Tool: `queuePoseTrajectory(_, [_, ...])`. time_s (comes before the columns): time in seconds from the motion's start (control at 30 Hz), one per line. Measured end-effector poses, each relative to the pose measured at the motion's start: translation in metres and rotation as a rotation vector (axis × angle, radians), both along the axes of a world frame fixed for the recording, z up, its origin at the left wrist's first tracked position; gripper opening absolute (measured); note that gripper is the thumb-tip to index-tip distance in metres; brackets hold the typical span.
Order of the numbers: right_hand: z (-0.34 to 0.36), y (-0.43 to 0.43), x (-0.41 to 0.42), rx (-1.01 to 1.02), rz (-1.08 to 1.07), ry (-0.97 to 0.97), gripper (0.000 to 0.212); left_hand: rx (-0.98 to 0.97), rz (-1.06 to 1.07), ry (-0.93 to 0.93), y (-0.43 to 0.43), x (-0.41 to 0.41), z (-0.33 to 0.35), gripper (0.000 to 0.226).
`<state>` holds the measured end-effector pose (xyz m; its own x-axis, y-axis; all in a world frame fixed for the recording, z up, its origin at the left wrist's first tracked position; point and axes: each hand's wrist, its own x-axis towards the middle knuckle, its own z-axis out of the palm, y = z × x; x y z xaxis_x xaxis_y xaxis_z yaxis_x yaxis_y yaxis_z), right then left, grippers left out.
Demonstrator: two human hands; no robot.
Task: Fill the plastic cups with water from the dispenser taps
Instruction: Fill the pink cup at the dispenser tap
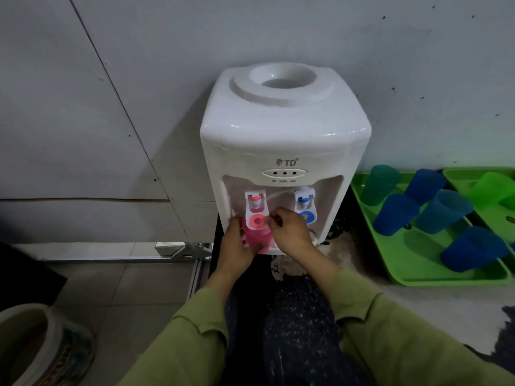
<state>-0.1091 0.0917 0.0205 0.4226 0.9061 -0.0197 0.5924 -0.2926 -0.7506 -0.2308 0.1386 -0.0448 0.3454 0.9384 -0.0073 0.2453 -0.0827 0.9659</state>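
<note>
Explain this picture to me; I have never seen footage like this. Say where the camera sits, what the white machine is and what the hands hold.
There is one picture, taken by a camera worn on the person's head, looking down at their own hands. The white machine is a water dispenser with no bottle on top. It has a red tap and a blue tap. The left hand holds a pink cup under the red tap. The right hand has its fingertips at that tap's lever; whether it grips the lever is unclear. To the right, a green tray carries blue and teal cups.
</note>
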Motion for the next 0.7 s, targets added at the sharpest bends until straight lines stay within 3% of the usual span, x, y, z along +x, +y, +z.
queuePoseTrajectory(0.2, [0.017, -0.012, -0.002, -0.033, 0.054, -0.002, 0.015, 0.023, -0.002, 0.012, 0.003, 0.0, -0.003, 0.069])
queuePoseTrajectory(0.33, [0.037, -0.016, 0.0, -0.06, 0.077, 0.039, 0.032, 0.001, 0.011, -0.007, 0.003, 0.0, -0.007, 0.066])
queuePoseTrajectory(0.7, [0.059, -0.011, 0.01, -0.024, -0.015, 0.164, 0.027, 0.014, -0.014, 0.002, 0.005, -0.002, -0.007, 0.076])
